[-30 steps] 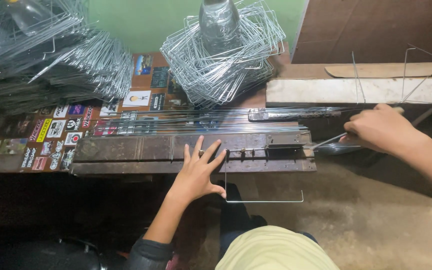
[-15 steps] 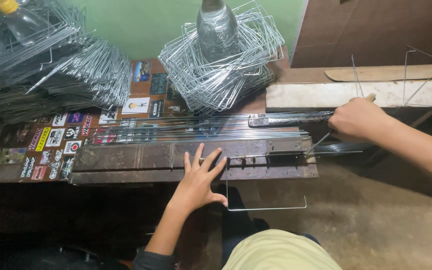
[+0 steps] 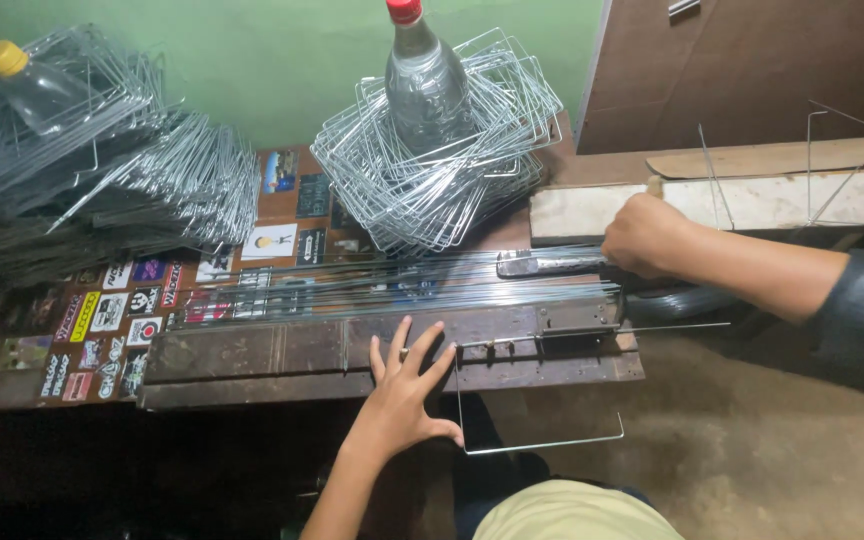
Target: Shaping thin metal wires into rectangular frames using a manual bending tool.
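My left hand [image 3: 404, 392] lies flat with fingers spread on the rusty steel bending jig [image 3: 282, 355] at the bench's front edge. A wire [image 3: 542, 440] bent into a U shape hangs down from the jig just right of that hand. My right hand [image 3: 646, 234] is closed around the dark lever handle [image 3: 552, 263] at the jig's right end. A bundle of straight wire rods [image 3: 392, 285] lies along the bench behind the jig.
A pile of bent wire frames [image 3: 442, 170] sits at the back with a red-capped bottle [image 3: 422, 80] standing in it. More wire frames [image 3: 102, 170] and a yellow-capped bottle [image 3: 22, 85] lie at left. Stickers [image 3: 112, 310] cover the bench. A wooden plank [image 3: 782, 200] is at right.
My right hand has moved up and leftward with the lever handle. The wire now hangs further below the jig as a bent U. My left hand stays pressed on the jig.
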